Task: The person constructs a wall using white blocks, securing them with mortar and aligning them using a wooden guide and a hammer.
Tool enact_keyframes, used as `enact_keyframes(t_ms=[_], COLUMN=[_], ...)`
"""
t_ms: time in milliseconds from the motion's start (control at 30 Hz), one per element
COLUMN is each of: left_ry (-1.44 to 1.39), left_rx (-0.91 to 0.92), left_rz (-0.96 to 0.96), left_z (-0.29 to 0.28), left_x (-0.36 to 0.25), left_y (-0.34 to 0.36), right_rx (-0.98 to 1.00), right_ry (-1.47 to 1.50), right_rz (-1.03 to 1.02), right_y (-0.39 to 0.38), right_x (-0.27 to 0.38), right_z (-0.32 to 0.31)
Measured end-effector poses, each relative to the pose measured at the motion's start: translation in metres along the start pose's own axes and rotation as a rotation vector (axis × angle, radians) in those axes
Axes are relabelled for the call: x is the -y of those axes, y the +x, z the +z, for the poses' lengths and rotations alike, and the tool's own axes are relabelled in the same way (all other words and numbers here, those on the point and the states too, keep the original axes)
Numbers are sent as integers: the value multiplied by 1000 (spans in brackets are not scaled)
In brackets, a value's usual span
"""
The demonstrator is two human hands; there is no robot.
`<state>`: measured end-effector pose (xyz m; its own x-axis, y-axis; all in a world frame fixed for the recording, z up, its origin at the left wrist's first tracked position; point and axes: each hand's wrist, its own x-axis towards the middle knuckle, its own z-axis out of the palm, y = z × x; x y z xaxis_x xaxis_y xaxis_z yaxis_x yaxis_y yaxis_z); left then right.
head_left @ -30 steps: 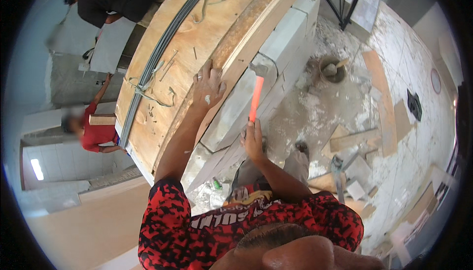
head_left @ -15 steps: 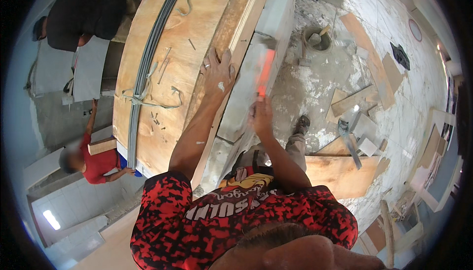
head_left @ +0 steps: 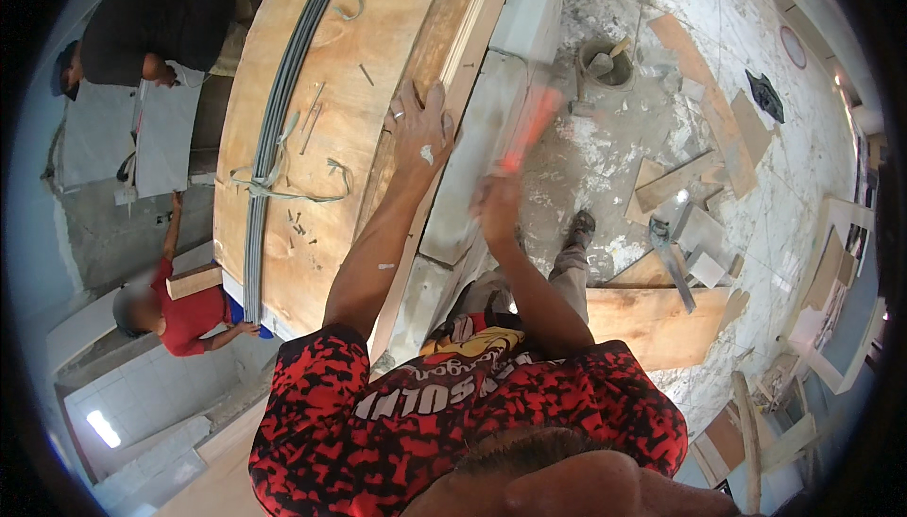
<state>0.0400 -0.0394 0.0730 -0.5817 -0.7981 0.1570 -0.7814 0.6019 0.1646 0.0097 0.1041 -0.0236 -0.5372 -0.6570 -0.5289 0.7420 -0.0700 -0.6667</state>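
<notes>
My right hand (head_left: 498,203) is closed around the handle of an orange hammer (head_left: 529,130). The hammer is smeared by motion and its head cannot be made out; it is held above the side of a pale block wall (head_left: 482,139). Fingers spread, my left hand (head_left: 422,135) rests on a wooden board (head_left: 402,92) along the edge of a plywood sheet (head_left: 326,168). Just right of its fingertips runs a narrow timber strip (head_left: 480,21). Several loose nails (head_left: 300,229) lie on the plywood.
A bundle of grey rods (head_left: 276,130) tied with strips crosses the plywood. On the floor at right are a bucket (head_left: 619,71), a mallet-like tool (head_left: 580,101), wood offcuts (head_left: 675,182) and a plywood panel (head_left: 652,323). Two people, one in red (head_left: 194,314), are at left.
The hammer has swung to the right and tilts outward, with my right hand still around its handle. My left hand stays on the board. The person in black at upper left has shifted.
</notes>
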Motion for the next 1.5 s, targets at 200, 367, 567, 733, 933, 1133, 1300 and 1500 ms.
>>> enact_keyframes(t_ms=[200,367,567,733,933,1133,1300,1500], left_ry=[-19,-27,-2,0,-11,-13,-15,-13], left_rx=[-7,-10,4,-70,-15,-44,-42,-59], left_rz=[-7,-1,3,40,13,15,33,55], left_z=[2,3,1,9,4,8,6,7], left_x=[3,3,0,7,2,4,5,3], left_y=[-2,-2,0,-2,1,0,-3,-1], right_rx=[44,91,-93,80,-142,-65,53,-115], right_ry=[176,-156,119,-136,-223,29,-305,184], right_rz=[-250,60,-60,28,-192,-271,-157,-274], right_y=[-10,-11,0,-16,19,3,2,8], right_x=[46,19,6,38,-28,15,-14,0], right_z=[8,4,5,13,-7,-6,4,12])
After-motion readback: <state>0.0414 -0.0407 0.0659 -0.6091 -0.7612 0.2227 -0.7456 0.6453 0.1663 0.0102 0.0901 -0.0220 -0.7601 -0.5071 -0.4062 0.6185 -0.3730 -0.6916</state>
